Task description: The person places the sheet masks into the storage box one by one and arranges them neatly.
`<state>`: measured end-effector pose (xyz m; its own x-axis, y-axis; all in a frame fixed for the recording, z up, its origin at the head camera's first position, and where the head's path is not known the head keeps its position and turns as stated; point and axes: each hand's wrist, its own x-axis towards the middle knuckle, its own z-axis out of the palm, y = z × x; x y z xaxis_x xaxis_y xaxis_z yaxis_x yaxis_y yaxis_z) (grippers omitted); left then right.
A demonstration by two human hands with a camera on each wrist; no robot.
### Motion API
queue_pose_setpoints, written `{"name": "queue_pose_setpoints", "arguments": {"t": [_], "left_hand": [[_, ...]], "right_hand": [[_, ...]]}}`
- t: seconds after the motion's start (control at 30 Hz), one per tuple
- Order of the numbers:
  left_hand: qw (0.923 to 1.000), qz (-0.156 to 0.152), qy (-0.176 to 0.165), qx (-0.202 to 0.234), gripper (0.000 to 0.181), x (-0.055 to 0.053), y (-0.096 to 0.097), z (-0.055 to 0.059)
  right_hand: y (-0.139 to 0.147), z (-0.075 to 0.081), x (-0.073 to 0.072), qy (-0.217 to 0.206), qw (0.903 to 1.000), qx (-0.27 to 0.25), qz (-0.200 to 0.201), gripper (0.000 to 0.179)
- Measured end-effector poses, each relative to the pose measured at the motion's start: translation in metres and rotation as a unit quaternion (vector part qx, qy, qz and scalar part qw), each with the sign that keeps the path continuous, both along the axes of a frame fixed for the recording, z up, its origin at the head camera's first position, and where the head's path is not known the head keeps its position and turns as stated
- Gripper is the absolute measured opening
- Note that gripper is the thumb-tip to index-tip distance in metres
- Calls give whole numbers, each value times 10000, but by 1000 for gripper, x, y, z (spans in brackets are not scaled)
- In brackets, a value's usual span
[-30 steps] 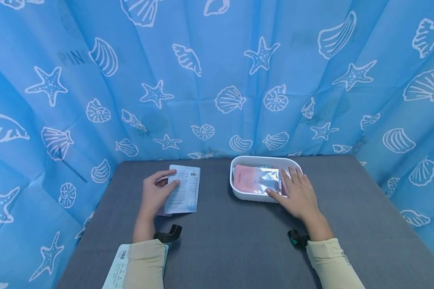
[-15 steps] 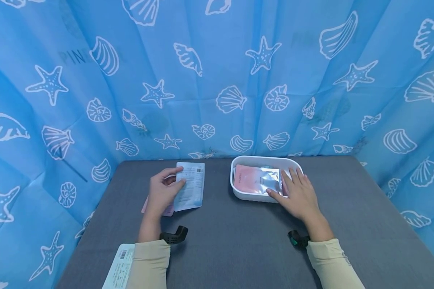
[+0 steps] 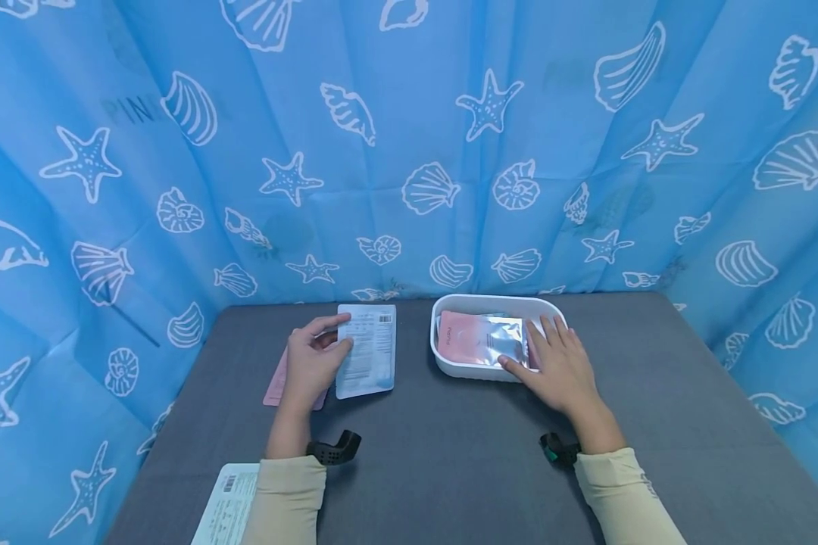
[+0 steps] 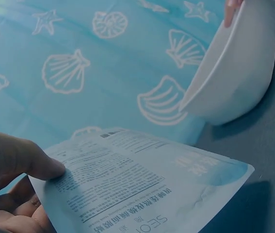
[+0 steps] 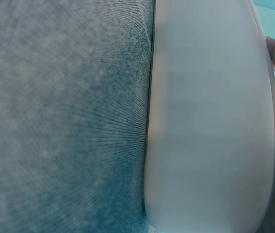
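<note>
My left hand (image 3: 316, 362) pinches a pale blue sheet mask packet (image 3: 368, 356) by its left edge, thumb on the printed face. In the left wrist view the packet (image 4: 127, 179) is tilted and raised, with a shadow beside it. Partly behind that hand, a pink packet (image 3: 277, 384) lies on the table. My right hand (image 3: 560, 371) rests spread over the right end of a white oval basin (image 3: 473, 372), thumb at its near rim. Inside the basin lies a pink and silver packet (image 3: 473, 338), with others partly hidden under it.
A mint green packet (image 3: 226, 503) lies at the front left, partly under the left sleeve (image 3: 289, 492). The grey cloth table (image 3: 443, 469) ends at the back against a blue shell-print curtain (image 3: 382, 189).
My left hand has moved right with the pale blue packet, towards the basin, uncovering more of the pink packet on the table. My right hand has stayed on the basin.
</note>
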<state>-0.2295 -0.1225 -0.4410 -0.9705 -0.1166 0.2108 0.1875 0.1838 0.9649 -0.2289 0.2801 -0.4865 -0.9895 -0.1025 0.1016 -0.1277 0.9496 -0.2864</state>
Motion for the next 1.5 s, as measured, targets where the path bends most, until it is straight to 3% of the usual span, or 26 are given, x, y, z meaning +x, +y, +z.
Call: {"name": "queue_pose_setpoints", "arguments": {"t": [0.43, 0.77, 1.13, 1.5], "left_hand": [[9993, -199, 127, 293, 40, 2, 17, 2], [9957, -402, 451, 703, 40, 6, 26, 5], [9888, -938, 343, 1110, 40, 12, 41, 5], [9814, -923, -40, 1682, 39, 12, 69, -6]], "right_hand": [[1, -4, -1, 23, 10000, 12, 2, 106], [0, -4, -2, -21, 10000, 34, 3, 106], [0, -4, -1, 74, 10000, 1, 34, 106], [-1, -2, -1, 86, 10000, 34, 9, 105]]}}
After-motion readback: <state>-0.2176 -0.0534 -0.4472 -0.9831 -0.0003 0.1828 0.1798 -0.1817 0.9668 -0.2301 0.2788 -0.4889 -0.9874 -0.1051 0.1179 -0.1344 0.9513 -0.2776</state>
